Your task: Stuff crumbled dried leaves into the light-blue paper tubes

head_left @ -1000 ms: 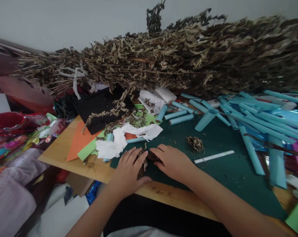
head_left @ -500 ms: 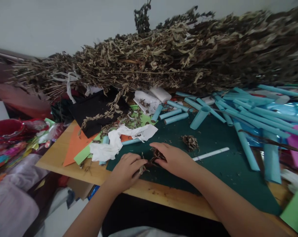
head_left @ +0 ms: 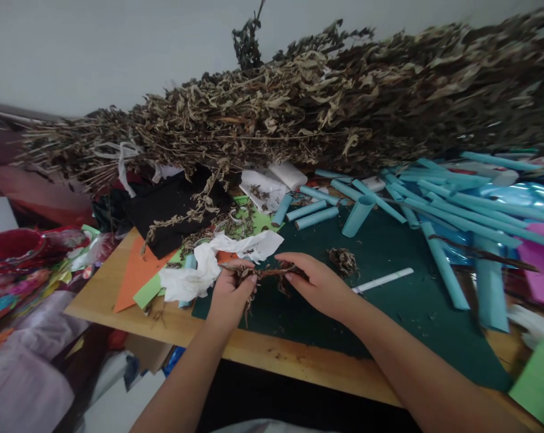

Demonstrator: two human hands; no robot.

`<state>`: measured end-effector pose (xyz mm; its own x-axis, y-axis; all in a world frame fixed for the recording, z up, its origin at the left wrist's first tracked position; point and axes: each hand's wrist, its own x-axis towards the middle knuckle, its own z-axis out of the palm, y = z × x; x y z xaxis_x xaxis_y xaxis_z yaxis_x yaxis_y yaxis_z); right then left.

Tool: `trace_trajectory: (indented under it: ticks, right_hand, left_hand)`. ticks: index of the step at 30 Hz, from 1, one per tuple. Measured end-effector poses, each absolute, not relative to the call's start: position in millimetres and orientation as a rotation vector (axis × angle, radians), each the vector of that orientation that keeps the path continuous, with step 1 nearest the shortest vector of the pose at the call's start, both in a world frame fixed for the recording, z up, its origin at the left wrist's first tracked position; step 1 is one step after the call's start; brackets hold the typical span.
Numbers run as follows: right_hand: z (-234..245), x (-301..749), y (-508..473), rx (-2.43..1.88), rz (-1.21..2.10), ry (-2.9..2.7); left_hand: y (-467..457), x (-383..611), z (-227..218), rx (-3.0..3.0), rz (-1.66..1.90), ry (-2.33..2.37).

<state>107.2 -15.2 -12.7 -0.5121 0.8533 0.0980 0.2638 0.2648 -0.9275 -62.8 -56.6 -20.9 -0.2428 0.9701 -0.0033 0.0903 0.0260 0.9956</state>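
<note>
Crowding the dried sprig [head_left: 265, 275]: crumpled tissue [head_left: 208, 264], blue paper tubes [head_left: 317, 216].

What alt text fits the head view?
The left hand and right hand hold a dried leafy sprig between them over a dark green mat on a wooden table. Blue paper tubes lie to the right, crumpled white paper to the left, a large heap of dried branches behind.

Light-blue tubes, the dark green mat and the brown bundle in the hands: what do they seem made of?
Light-blue tubes: probably rolled paper, matte, with open hollow ends. Dark green mat: maybe felt or a cutting mat; flat and dull. Brown bundle, held between left hand and right hand: dried plant stems and leaves, curled and shrivelled.
</note>
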Motion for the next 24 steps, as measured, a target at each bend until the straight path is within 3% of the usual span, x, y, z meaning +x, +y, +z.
trace_trajectory:
  ticks: [10, 24]
  right_hand:
    - [-13.9, 99.8, -15.7, -0.924, 1.663, -1.083]
    - [-10.6, 108.9, -1.6, -0.763, 1.315, -0.706]
  left_hand:
    - [-22.9, -18.4, -6.2, 1.178, 1.487, 1.369]
    - [1.6, 65.4, 1.9, 1.0, 1.617, 0.889]
